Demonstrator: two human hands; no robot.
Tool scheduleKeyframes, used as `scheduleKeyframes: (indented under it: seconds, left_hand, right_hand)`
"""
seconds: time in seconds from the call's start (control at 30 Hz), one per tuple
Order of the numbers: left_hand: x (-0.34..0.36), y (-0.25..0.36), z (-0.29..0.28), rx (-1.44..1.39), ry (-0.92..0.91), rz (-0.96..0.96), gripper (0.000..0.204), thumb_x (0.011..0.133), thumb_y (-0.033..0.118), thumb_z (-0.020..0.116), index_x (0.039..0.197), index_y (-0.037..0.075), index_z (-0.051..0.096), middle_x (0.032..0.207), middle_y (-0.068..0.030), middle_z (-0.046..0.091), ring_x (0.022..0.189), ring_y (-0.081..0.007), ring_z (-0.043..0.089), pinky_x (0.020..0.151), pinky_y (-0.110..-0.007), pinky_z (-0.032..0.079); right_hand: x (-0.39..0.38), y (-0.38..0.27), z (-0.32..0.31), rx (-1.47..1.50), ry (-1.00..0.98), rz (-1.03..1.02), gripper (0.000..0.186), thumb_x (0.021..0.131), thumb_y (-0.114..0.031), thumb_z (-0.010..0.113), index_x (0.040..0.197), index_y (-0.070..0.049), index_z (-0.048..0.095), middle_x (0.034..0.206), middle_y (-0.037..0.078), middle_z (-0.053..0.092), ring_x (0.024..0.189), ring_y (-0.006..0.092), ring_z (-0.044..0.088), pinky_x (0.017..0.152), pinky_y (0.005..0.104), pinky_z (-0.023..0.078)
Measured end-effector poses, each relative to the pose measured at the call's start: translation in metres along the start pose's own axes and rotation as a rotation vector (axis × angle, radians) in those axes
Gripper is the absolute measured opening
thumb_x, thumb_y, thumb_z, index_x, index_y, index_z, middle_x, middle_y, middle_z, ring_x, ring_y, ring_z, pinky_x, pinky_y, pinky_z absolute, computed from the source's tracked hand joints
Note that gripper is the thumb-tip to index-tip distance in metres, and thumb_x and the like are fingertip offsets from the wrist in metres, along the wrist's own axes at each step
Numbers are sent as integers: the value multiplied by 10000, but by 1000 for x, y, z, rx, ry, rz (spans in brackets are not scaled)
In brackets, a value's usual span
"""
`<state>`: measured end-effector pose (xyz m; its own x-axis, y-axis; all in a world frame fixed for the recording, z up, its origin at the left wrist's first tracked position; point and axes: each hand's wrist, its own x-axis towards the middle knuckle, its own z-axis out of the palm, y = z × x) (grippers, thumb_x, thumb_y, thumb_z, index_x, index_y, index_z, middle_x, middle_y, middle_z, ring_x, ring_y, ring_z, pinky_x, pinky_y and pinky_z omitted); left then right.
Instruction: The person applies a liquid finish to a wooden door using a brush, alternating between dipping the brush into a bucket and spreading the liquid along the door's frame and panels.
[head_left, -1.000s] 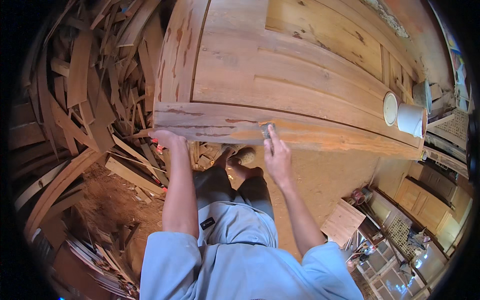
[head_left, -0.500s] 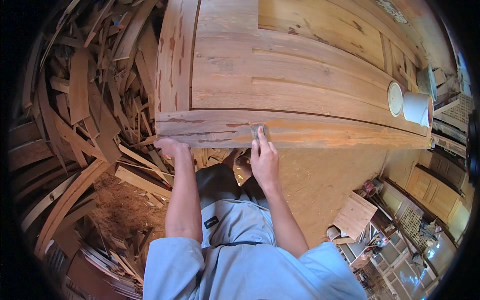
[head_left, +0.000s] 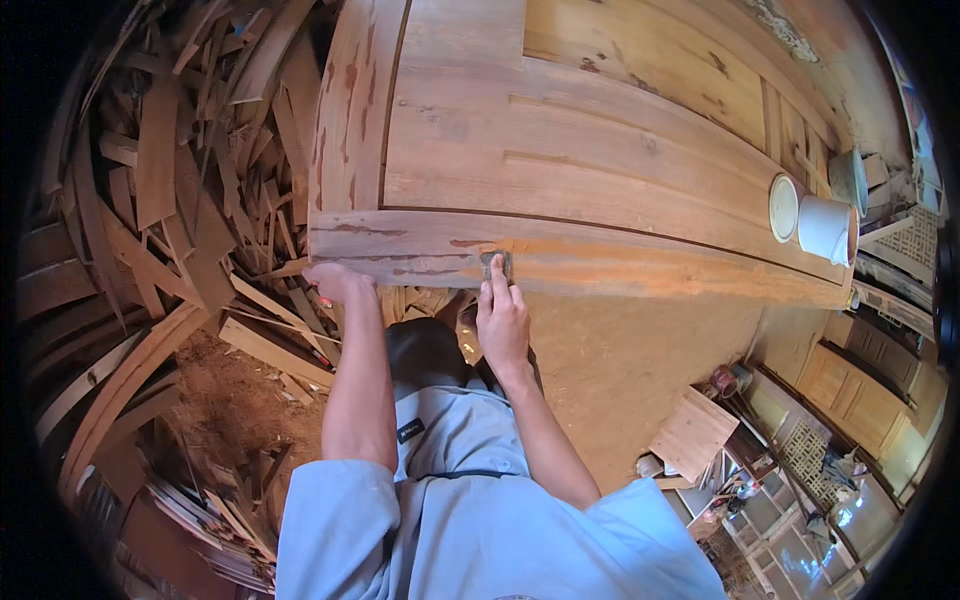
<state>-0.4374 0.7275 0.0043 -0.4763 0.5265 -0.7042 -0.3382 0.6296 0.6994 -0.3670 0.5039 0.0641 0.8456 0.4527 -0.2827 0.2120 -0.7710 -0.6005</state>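
Note:
A large wooden door lies flat in front of me, with dark reddish gaps and streaks along its near and left rails. My right hand presses a small grey scraper blade against the near rail, index finger stretched along it. Orange filler is smeared over the rail to the right of the blade. At the door's near left corner, my left hand is curled against the edge. Something reddish shows by its fingertips; whatever these fingers hold is hidden.
A white tub lies on its side at the door's right end, next to a round white lid. Scrap wood is heaped on the left. At lower right stand a wooden board and cluttered shelves.
My right hand has slid the scraper blade a little left along the near rail, and the orange smear reaches further left. My left hand stays at the corner. The view has shifted slightly.

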Motion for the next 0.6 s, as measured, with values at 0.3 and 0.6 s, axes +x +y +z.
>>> scheduleKeyframes:
  seconds: [0.3, 0.6]
  left_hand:
    - [-18, 8, 6, 70, 211, 5, 671, 999, 440, 316, 1316, -129, 474, 1366, -233, 523, 1174, -408, 558, 998, -484, 456]
    - [-10, 9, 3, 169, 319, -27, 695, 983, 472, 357, 1254, -146, 525, 1290, -292, 563, 1129, -432, 572, 974, -467, 455]
  right_hand:
    - [11, -2, -7, 12, -68, -63, 456, 984, -214, 502, 1426, -108, 472, 832, 258, 579, 752, 436, 607, 684, 523, 506]
    - [70, -30, -68, -429, -471, -253, 355, 973, -289, 530, 1318, -211, 559, 845, 252, 619, 794, 431, 641, 708, 518, 524]
